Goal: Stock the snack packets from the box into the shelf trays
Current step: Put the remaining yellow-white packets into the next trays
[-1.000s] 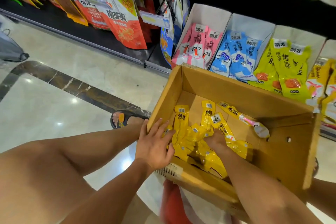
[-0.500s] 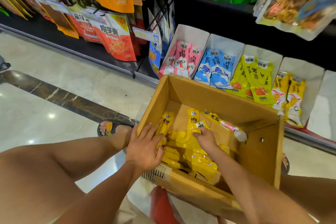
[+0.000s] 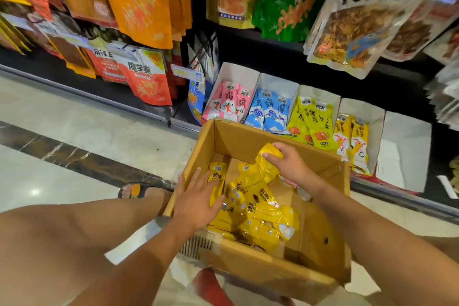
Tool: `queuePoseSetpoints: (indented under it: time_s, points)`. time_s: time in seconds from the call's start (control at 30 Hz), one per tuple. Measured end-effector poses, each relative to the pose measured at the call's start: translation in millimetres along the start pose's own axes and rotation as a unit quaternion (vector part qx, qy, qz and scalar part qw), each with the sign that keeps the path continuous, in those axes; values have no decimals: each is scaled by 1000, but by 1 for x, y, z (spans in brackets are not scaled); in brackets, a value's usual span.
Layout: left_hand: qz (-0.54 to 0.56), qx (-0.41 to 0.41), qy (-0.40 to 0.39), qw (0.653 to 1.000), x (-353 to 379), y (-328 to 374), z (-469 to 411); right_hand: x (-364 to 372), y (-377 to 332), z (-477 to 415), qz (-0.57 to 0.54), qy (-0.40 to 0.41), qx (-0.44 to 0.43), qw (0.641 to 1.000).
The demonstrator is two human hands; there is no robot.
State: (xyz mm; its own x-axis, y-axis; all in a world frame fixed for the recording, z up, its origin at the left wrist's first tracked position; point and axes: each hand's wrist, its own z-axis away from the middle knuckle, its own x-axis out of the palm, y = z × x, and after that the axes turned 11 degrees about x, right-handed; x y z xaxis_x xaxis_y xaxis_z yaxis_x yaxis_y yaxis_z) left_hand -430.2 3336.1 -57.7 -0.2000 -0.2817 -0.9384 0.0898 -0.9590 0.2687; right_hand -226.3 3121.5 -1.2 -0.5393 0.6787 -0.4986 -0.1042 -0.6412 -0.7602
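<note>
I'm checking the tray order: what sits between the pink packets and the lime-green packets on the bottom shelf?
In the head view, one white tray of blue packets stands between the pink packets and the lime-green packets.

— What is covered inside the cardboard box [image 3: 248, 271]?

— The yellow packets [image 3: 258, 221] are partly covered: some by the left hand [image 3: 196, 201] near the box's left wall, and the top of one bunch is enclosed by the right hand [image 3: 288, 164].

— And what is lost at the frame's edges?

— The hanging bags [image 3: 139, 2] are cut off by the upper edge, and those at the right edge are blurred. A red object [image 3: 211, 285] at the bottom centre is mostly hidden by the box and cannot be identified.
</note>
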Motion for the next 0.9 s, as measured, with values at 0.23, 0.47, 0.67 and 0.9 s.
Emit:
queuePoseSetpoints:
  time_s: [0.23,0.47,0.67,0.9]
  points:
    - [443,5,57,895,-54,39,-25,-34,-67,15,56,-54,-49,996]
    - [557,41,20,829,-67,44,-26,-21,-104,28,42,-127,-100,986]
    - [406,-20,114,907,-61,5,-25,-2,-80,11,0,-68,-44,997]
    - [243,-147,224,932,-42,-50,-19,37,6,5,109,-92,84,986]
